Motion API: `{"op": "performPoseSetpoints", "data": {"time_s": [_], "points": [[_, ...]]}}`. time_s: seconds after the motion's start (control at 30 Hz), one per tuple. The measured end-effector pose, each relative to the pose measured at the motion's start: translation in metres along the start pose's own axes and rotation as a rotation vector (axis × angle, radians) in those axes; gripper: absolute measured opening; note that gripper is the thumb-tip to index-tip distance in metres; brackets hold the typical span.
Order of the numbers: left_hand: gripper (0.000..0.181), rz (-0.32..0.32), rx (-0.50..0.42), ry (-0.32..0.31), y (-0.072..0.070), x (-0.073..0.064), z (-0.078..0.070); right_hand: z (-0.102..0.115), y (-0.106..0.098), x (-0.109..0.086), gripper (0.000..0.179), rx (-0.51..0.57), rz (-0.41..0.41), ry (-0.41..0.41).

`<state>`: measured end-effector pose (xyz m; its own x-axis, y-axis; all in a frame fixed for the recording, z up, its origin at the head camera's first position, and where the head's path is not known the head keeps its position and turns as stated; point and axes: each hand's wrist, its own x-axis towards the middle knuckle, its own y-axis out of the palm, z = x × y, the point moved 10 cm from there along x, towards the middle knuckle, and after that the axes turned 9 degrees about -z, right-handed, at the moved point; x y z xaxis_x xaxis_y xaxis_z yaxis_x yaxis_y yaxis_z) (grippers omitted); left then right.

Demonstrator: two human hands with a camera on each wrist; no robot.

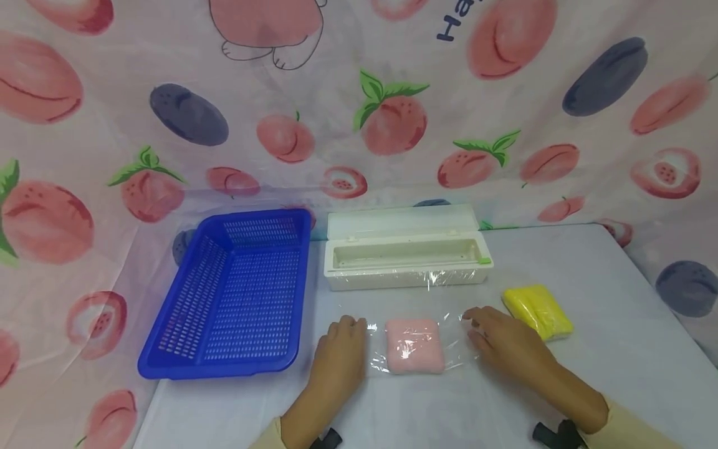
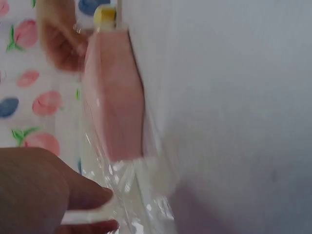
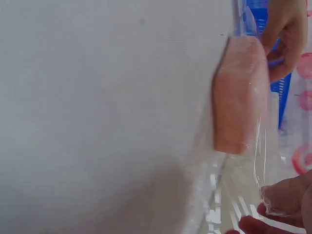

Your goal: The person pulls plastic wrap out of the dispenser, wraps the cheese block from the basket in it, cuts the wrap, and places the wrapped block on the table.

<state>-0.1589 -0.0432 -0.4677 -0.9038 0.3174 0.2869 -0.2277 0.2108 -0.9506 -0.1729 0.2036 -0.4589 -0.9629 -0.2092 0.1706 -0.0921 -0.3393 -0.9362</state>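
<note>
On the table lies a soft pink square block (image 1: 415,347) wrapped in clear plastic film (image 1: 457,337), the film spreading loosely to both sides. My left hand (image 1: 342,349) is at the film's left edge; in the left wrist view its thumb and finger (image 2: 92,197) are parted, with crinkled film right at their tips. On the opposite side my right hand (image 1: 510,343) pinches the film's right edge, and the right wrist view shows film gathered at the thumb (image 3: 287,195).
Behind the block stands a long white lidded box (image 1: 409,277), lid raised, with a small green piece at its right end. A blue perforated basket (image 1: 303,293) sits to the left. To the right lies a yellow wrapped packet (image 1: 538,305). A fruit-print cloth (image 1: 392,181) hangs behind the table.
</note>
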Motion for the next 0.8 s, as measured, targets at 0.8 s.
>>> {"op": "performPoseSetpoints", "data": {"time_s": [0.8], "points": [[0.081,0.209,0.067,0.318,0.028,-0.018,-0.064,0.065,0.043,-0.037,0.069,-0.121,0.200,-0.459]]}}
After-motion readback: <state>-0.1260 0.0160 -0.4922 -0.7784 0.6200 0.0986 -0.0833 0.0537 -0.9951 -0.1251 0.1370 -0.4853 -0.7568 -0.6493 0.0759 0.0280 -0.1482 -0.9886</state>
